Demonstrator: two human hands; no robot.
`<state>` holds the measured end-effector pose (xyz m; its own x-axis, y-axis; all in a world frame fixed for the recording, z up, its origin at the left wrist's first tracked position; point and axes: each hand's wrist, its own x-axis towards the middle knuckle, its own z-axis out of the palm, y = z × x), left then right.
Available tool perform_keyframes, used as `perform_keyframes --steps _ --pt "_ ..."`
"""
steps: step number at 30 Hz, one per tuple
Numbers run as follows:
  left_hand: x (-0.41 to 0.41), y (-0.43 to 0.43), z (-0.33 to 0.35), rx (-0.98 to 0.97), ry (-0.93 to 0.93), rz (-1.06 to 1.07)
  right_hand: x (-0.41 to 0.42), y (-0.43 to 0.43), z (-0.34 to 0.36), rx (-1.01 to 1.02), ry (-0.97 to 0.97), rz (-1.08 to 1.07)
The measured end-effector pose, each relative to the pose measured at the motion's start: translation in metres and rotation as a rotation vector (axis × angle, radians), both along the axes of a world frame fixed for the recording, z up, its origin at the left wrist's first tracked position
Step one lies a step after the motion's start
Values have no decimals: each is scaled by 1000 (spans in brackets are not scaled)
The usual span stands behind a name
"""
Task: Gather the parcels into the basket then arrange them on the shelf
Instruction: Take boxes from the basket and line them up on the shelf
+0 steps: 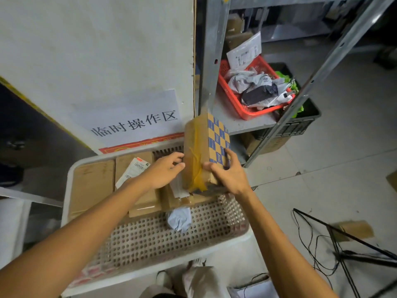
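Cardboard blue-checkered box [202, 143] is held on end at frame centre over white basket [150, 239], grasped by left grip [165, 171] and right grip [227, 175].

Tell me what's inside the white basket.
Cardboard boxes packed along the white basket's far side, plus a crumpled grey bag on its perforated floor. The upright checkered box covers whatever lies beneath it.

Arms extended, left hand [166, 171] and right hand [228, 174] grip with curled fingers.
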<state>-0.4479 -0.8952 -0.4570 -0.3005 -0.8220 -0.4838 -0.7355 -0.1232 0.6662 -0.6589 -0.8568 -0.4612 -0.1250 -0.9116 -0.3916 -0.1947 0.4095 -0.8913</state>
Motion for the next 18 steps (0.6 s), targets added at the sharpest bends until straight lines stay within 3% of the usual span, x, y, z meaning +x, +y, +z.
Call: perform_keyframes --steps 4,7,12,14,18 --pt "9 22 16 168 229 110 1 23 13 59 -329 -98" --pt "17 42 31 322 516 216 10 42 19 36 -385 -43" --pt "43 75 38 355 725 257 36 66 24 9 -366 56" --pt "55 86 43 324 761 275 47 74 27 -13 -322 93" --pt "85 109 48 194 613 278 65 90 35 -54 -317 100"
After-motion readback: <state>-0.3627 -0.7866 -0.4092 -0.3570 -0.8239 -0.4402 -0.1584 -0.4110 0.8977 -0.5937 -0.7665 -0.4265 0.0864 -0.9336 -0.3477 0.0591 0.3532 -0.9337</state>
